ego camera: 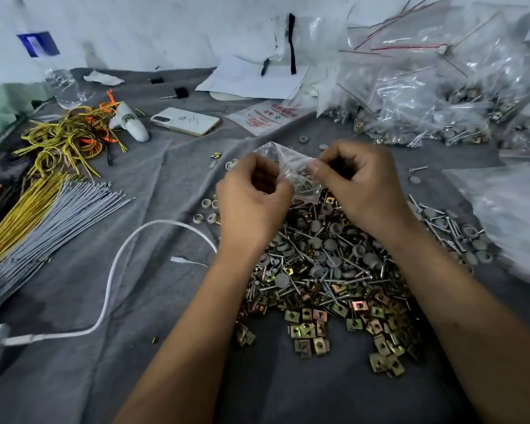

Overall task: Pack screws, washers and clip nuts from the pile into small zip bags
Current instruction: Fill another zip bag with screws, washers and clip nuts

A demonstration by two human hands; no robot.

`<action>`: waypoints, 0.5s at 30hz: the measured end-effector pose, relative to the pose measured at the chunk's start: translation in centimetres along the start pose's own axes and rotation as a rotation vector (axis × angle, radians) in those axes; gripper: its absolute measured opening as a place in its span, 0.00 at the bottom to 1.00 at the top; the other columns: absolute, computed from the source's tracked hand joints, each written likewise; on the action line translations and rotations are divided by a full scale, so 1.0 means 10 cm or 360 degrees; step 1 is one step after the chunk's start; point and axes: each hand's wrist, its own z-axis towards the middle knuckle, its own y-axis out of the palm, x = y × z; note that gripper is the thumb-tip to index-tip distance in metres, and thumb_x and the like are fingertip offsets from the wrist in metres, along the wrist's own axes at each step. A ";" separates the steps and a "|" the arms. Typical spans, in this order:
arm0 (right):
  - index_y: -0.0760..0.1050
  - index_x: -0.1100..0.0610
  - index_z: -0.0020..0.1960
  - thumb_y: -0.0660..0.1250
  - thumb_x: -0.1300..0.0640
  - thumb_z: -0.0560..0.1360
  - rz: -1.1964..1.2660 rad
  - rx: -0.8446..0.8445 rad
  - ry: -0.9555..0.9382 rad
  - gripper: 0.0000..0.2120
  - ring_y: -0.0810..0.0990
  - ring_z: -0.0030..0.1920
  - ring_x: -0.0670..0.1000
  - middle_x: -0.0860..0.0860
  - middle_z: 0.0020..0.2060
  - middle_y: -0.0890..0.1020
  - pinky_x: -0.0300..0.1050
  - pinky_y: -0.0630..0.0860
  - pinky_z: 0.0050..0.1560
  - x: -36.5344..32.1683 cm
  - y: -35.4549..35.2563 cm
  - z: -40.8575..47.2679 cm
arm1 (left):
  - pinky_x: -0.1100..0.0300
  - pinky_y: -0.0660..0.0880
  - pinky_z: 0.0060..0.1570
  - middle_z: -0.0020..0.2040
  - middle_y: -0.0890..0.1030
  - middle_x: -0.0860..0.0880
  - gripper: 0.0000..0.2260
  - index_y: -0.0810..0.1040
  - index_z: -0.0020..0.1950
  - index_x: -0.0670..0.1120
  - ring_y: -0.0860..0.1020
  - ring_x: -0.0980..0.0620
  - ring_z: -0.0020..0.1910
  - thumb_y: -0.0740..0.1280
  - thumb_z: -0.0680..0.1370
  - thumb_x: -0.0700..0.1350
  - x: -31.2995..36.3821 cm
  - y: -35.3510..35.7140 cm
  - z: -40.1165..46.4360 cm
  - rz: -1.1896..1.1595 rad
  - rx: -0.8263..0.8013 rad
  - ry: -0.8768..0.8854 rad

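Near edge of surface: bare grey cloth, both forearms entering from below.

Just beyond: pile of screws, grey washers and brass-coloured clip nuts, centre-right on the cloth; clip nuts thickest on the near side, screws and washers mixed toward the middle.

Above far side of pile: small zip bag held between both hands, already carrying several screws, possibly other parts; contents blurred.
- Left hand: grip closed to a pinch on the bag's left side, fingers curled.
- Right hand: grip likewise pinched on the bag's right side, thumb and forefinger at the film.

Judged step: closing or checking the filled bag. To do well: keep the mouth up and level so nothing spills back; run both pinches along the zip strip from one end to the other; keep screw points away from the film; confirm seal before release.

Left edge: bundles of grey and yellow ties, white cable curving toward the hands.

Farther: phone face down, loose washers scattered round it.

Far right corner: heap of filled bags, likely destination for this one.
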 end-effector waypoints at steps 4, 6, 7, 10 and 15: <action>0.82 0.60 0.46 0.75 0.61 0.74 -0.0200 -0.0093 -0.0209 0.03 0.81 0.43 0.49 0.48 0.41 0.82 0.50 0.79 0.46 -0.11 0.13 -0.02 | 0.56 0.75 0.34 0.35 0.81 0.48 0.03 0.78 0.44 0.39 0.79 0.51 0.34 0.70 0.72 0.37 0.04 0.14 -0.10 0.0031 0.0030 0.0001; 0.82 0.61 0.47 0.75 0.63 0.75 -0.0129 -0.0117 -0.0182 0.03 0.82 0.42 0.49 0.49 0.41 0.83 0.51 0.81 0.46 -0.13 0.14 -0.02 | 0.58 0.69 0.31 0.32 0.79 0.48 0.02 0.77 0.40 0.39 0.73 0.55 0.30 0.68 0.73 0.35 0.04 0.14 -0.11 0.0074 0.0168 0.0031; 0.82 0.61 0.48 0.75 0.63 0.75 -0.0095 -0.0119 -0.0166 0.03 0.83 0.42 0.49 0.49 0.41 0.83 0.51 0.81 0.46 -0.13 0.14 -0.02 | 0.58 0.67 0.30 0.31 0.78 0.47 0.03 0.77 0.39 0.39 0.71 0.56 0.30 0.67 0.73 0.34 0.04 0.12 -0.10 0.0070 0.0228 0.0028; 0.81 0.60 0.47 0.75 0.62 0.74 -0.0150 -0.0071 -0.0193 0.04 0.83 0.40 0.48 0.50 0.40 0.83 0.49 0.82 0.42 -0.13 0.12 -0.03 | 0.67 0.67 0.29 0.30 0.76 0.54 0.10 0.75 0.37 0.48 0.71 0.61 0.28 0.68 0.72 0.34 0.05 0.08 -0.08 0.0068 0.0353 -0.0005; 0.79 0.60 0.44 0.74 0.63 0.73 -0.0247 -0.0026 -0.0280 0.04 0.80 0.35 0.45 0.50 0.36 0.82 0.41 0.79 0.36 -0.15 0.17 -0.04 | 0.53 0.79 0.38 0.39 0.80 0.53 0.08 0.76 0.47 0.45 0.80 0.55 0.36 0.72 0.73 0.37 0.07 0.10 -0.13 0.0248 0.0388 0.0159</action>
